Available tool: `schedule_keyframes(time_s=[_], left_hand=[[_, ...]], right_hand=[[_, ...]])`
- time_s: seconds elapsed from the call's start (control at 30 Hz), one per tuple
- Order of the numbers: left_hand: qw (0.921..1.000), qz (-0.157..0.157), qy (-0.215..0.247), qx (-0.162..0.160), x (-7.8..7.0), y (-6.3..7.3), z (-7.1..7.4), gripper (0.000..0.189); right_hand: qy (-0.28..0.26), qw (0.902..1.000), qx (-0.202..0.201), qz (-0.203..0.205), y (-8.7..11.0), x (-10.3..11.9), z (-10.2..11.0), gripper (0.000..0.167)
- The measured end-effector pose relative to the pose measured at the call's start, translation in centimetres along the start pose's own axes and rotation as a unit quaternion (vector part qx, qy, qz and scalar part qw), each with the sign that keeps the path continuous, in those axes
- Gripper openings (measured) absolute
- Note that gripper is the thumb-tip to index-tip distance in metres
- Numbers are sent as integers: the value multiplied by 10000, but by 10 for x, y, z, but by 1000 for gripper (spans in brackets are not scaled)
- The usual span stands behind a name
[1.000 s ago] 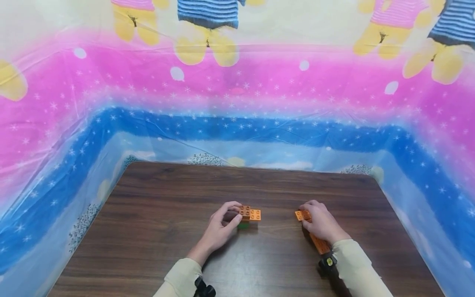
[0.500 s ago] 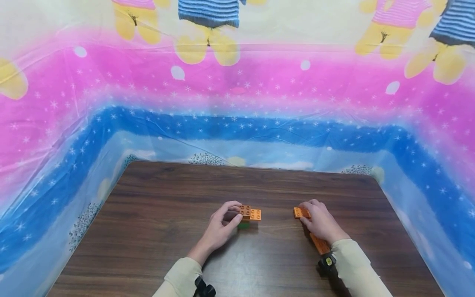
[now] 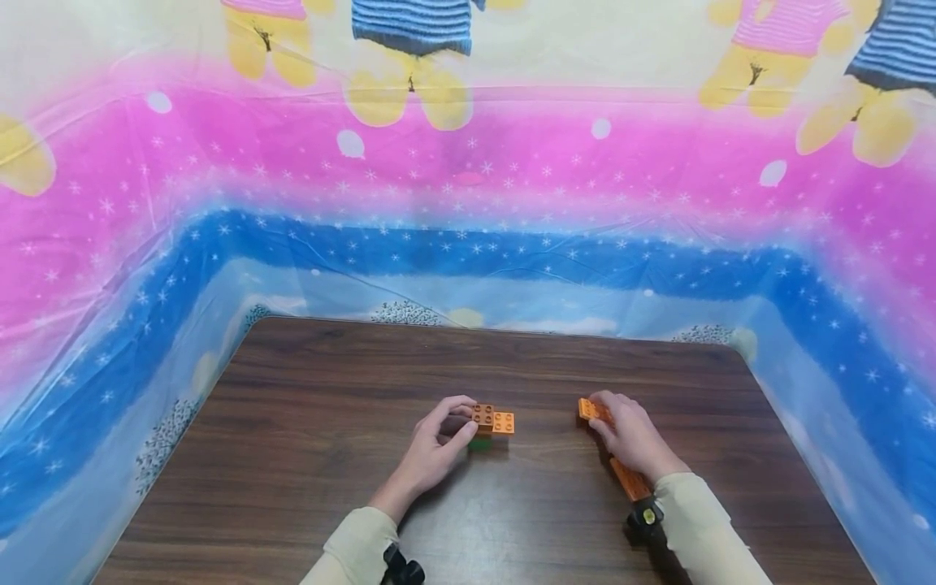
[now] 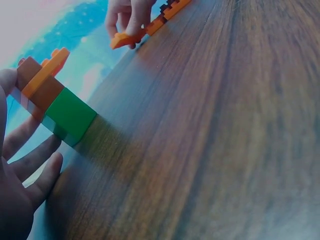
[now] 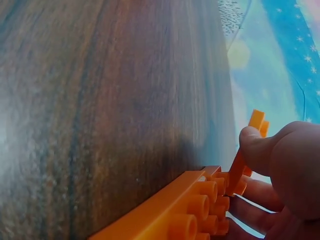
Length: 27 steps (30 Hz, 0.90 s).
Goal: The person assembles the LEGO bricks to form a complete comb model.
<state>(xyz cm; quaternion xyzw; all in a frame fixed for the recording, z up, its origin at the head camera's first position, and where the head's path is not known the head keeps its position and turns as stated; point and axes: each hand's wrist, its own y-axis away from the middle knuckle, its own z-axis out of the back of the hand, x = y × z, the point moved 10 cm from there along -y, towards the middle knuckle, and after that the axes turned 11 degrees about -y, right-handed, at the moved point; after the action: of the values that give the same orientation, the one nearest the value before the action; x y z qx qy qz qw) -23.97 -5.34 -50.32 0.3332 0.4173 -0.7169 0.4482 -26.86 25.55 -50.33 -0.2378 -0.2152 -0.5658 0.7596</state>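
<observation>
My left hand (image 3: 430,457) holds a small stack of toy building bricks between thumb and fingers, upright on the table. In the left wrist view its green brick (image 4: 71,116) is at the bottom, with brown bricks above and a thin orange brick (image 4: 47,75) jutting out sideways between them. To the right, my right hand (image 3: 634,435) pinches another thin orange brick (image 5: 256,120), tilted up from the table, the thumb across it. Under that hand lies a row of orange bricks (image 5: 155,212), studs showing in the right wrist view; its far end sits close to the pinched brick.
The brown wood-grain table (image 3: 329,382) runs back to a patterned curtain (image 3: 453,252) hung behind and along both sides. Each wrist carries a black camera mount (image 3: 643,517), the right one close beside the near end of the orange row.
My right hand has tilted and raised the thin orange brick, its thumb moving up across it. The left hand and its stack have stayed in place.
</observation>
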Motion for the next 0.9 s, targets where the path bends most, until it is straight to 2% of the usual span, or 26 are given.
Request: schedule_keyframes(time_s=[0.27,0.5,0.9], left_hand=[[10000,-22,20,4,-1,-1,1,30],[9999,-158,18,-50,1,-2,0,31],[10000,3,11,13,2,0,-1,31]], right_hand=[[-368,9992,-149,-19,-1,4,3,37],[-654,9976,-187,93,-2,18,7,38],[-824,9949,-312,501,-1,46,7,38]])
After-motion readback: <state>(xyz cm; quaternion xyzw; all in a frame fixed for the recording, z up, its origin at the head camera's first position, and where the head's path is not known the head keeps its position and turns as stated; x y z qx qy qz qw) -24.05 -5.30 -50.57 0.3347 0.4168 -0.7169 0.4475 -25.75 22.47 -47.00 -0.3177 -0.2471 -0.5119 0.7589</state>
